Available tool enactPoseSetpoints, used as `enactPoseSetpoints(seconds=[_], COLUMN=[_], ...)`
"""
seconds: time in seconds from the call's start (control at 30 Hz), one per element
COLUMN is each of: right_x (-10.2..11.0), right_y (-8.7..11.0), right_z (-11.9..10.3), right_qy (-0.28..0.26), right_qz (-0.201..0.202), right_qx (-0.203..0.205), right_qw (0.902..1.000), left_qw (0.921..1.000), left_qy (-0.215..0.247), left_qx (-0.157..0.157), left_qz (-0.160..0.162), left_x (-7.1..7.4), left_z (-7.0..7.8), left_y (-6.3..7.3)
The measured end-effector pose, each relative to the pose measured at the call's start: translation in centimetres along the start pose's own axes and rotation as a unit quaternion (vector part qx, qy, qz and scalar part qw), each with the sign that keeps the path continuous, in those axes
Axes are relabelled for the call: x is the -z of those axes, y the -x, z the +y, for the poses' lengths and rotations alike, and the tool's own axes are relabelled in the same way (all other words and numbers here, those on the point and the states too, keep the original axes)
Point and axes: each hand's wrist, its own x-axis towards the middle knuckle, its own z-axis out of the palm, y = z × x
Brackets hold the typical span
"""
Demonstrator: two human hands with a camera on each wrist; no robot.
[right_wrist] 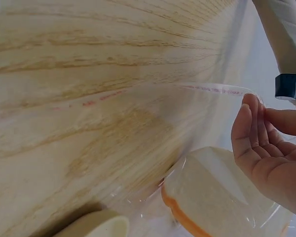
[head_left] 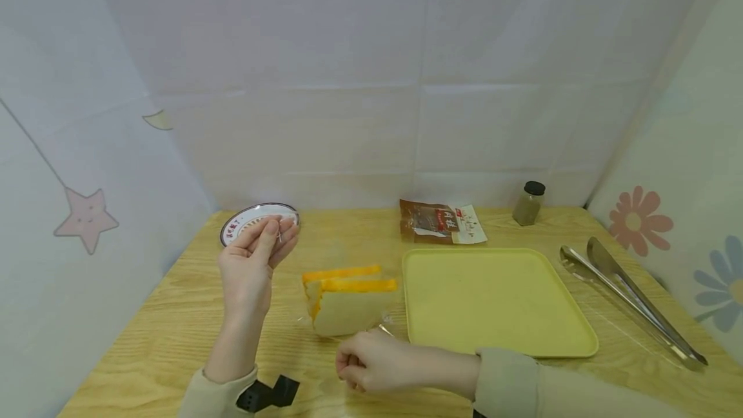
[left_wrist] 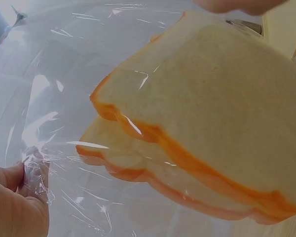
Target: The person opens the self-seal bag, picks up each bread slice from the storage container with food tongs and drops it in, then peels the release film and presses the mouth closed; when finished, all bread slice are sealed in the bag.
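Two slices of pale bread (head_left: 353,312) with orange-brown crusts stand on edge, one behind the other, inside a clear plastic bag (left_wrist: 59,106). Raised at the left, my left hand (head_left: 253,263) pinches a gathered bit of the film between thumb and fingers. In front of the bread, my right hand (head_left: 377,361) has its fingers curled. The right wrist view shows its fingertips pinching the bag's edge, a thin strip with red print (right_wrist: 209,89). The film stretches between both hands and is barely visible in the head view.
A yellow tray (head_left: 493,302) lies right of the bread. Behind it are a brown-and-white packet (head_left: 438,222) and a small black-lidded jar (head_left: 529,204). Metal tongs (head_left: 635,305) rest at the far right. A rimmed white plate (head_left: 232,229) sits behind my left hand.
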Motion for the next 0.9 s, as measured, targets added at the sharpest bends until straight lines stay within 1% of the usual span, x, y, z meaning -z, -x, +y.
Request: enactPoseSetpoints(seconds=[0.13,0.23,0.27,0.37,0.47,0.53,0.63,0.77,0.87,0.9], right_x=[-0.7,-0.7,-0.6,-0.4,-0.1,0.4,1.6,4.0,5.9,6.4], right_y=[-1.2,-1.6,-1.7,-1.9,-1.9,-1.8,-1.4,-0.2,1.1,1.5], right_z=[0.2,0.1,0.1,-0.3,-0.8,-1.3,-2.2,-3.6,-4.4,-4.6], right_qy=[0.006,0.023,0.033,0.09,0.14,0.152,0.146,0.098,0.058,0.044], right_qz=[0.008,0.014,0.016,0.025,0.04,0.056,0.086,0.119,0.164,0.186], right_qx=[0.003,0.013,0.017,0.027,0.019,0.013,0.014,0.014,0.012,0.015], right_qw=[1.0,0.9995,0.9992,0.9953,0.9892,0.9867,0.9855,0.9879,0.9846,0.9815], left_qw=[1.0,1.0,0.9999,0.9999,0.9999,0.9999,0.9998,0.9998,0.9998,0.9998], left_qy=[-0.002,-0.009,-0.011,-0.015,-0.016,-0.016,-0.018,-0.019,-0.02,-0.021], left_qx=[0.002,0.003,0.004,0.005,0.005,0.005,0.004,0.003,0.004,0.004], left_qz=[-0.001,-0.001,-0.001,-0.001,-0.002,-0.002,-0.004,-0.006,-0.005,-0.005], left_x=[0.0,0.0,0.0,0.0,0.0,0.0,0.0,0.0,-0.1,-0.1], left_z=[0.0,0.0,0.0,0.0,0.1,0.1,0.2,0.2,0.2,0.2], left_y=[0.0,0.0,0.0,0.1,0.2,0.2,0.3,0.3,0.3,0.3])
